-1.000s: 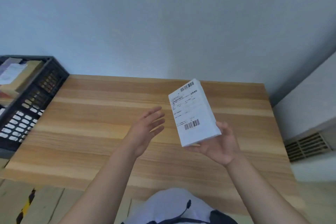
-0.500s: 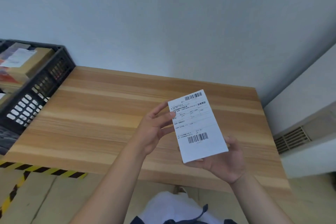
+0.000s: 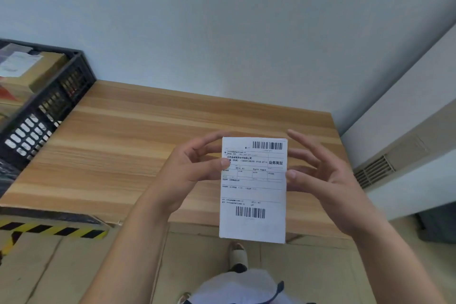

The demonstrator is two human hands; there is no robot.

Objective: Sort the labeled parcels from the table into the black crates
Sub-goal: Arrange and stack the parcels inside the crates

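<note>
I have the white labelled parcel [image 3: 253,190] held up in front of me, label side facing the camera, above the near edge of the bench [image 3: 128,145] toward its right corner; its lower end hangs out past that near edge, over the floor. My left hand [image 3: 195,170] grips it on its left side, thumb pressed on the label face at the left margin and the fingers [image 3: 207,138] curled toward the top left corner and behind it. My right hand [image 3: 320,175] holds the right side, thumb tip against the right margin of the label; its fingers are spread and loosely bent, and I cannot tell how many of them touch the back. The label carries one barcode at the top right, another near the bottom, and printed rows of text between. A black crate [image 3: 47,108] stands off the bench's left edge by the far left corner, with a brown cardboard box [image 3: 37,69] bearing a white label lying inside it. Yellow and black hazard tape [image 3: 54,229] runs on the floor below the near left corner of the bench. Down by the near edge I see the toe of one shoe [image 3: 238,255]
</note>
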